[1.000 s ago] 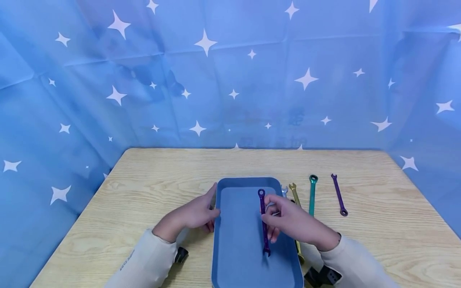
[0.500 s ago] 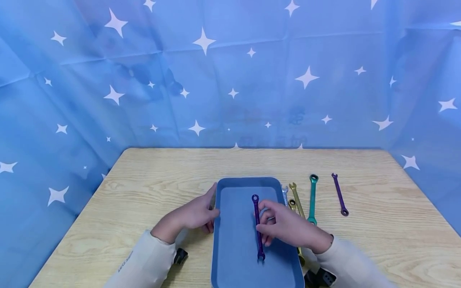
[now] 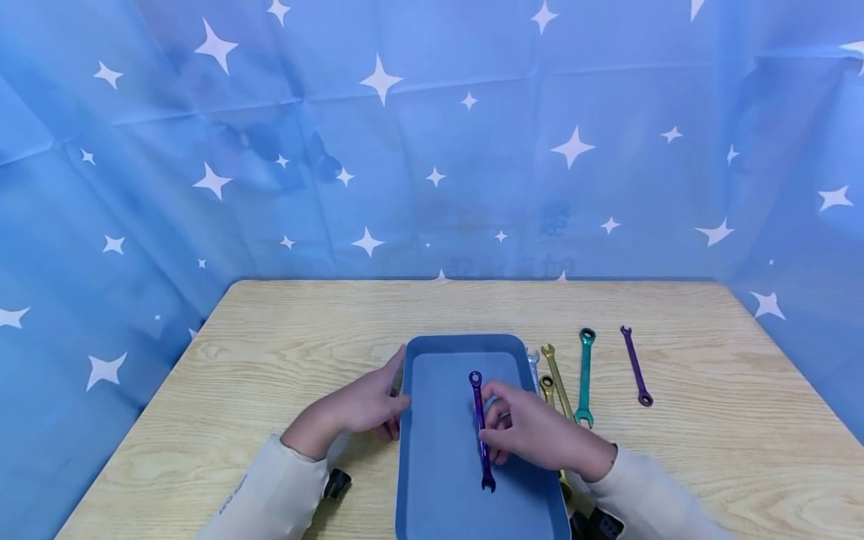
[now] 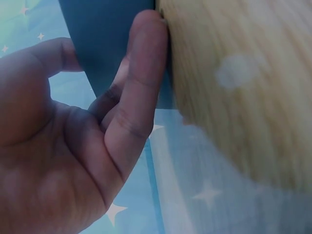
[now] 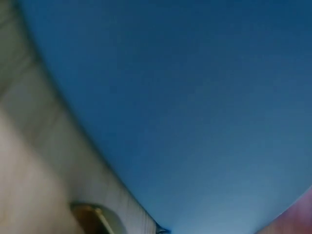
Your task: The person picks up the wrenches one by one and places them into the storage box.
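A purple combination wrench (image 3: pixel 484 463) hangs lengthwise over the blue rectangular tray (image 3: pixel 435 457), ring end away from me. My right hand (image 3: pixel 536 427) pinches it mid-shaft between thumb and fingers. Whether its lower end touches the tray floor I cannot tell. At the tray's left side my left hand (image 3: pixel 358 403) grips the wall, thumb over the rim and fingers outside. The left wrist view shows that hand (image 4: pixel 102 131) with its fingers along the tray wall (image 4: pixel 100 36). In the right wrist view the tray's blue side (image 5: pixel 185 107) fills most of the picture; the wrench is hidden there.
Right of the tray lie a silver wrench (image 3: pixel 534 364), gold wrenches (image 3: pixel 559 379) (image 3: pixel 547 388), a teal wrench (image 3: pixel 585 375) and another purple wrench (image 3: pixel 634 364). The wooden table (image 3: pixel 304 322) ends at a blue star-patterned cloth (image 3: pixel 432 202) behind.
My right hand has moved left and slightly toward me with the purple wrench, farther over the tray. More of the gold and teal wrenches shows. My left hand stays on the tray's edge.
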A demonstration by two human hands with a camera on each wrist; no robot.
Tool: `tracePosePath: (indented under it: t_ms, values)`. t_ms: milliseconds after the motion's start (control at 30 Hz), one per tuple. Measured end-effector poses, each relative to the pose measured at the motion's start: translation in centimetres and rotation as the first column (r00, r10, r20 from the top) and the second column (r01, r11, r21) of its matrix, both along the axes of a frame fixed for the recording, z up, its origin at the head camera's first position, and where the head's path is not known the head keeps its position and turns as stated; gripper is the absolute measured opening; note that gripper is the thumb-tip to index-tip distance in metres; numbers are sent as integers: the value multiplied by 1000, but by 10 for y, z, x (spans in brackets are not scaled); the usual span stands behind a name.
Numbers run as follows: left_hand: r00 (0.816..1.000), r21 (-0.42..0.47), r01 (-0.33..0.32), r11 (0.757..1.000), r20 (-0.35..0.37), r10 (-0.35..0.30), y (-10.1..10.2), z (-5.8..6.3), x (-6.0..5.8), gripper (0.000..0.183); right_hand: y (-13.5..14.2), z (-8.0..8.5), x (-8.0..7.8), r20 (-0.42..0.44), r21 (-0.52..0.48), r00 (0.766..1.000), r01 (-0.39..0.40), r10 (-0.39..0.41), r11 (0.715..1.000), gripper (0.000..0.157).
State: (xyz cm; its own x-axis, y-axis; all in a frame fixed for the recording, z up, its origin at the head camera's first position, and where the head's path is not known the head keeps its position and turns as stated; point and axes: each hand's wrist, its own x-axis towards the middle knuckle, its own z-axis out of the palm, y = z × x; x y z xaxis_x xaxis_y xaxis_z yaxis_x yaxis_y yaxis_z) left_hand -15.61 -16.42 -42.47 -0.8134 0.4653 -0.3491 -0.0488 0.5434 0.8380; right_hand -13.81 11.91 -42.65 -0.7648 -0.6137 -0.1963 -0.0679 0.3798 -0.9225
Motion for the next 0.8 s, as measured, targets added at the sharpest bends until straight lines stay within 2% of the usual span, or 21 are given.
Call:
tracePosePath:
  t_ms: [200,400,600,800]
  values:
    - [1000,8,2,1000,5,-2,0,0,0,86,0,-1,0,-82,89,996,-26,33,996,33]
    - [1000,10,4,1000,13,-5,-1,0,0,84,-2,-1,1,-120,158,991,-31,51,987,29]
    - [1000,7,10,1000,12,-10,0,-1,0,83,-2,-1,3,-120,194,990,-48,72,980,29]
    - [1000,9,10,1000,10,-10,0,-2,0,83,-2,-4,6,-81,210,992,-82,101,974,31]
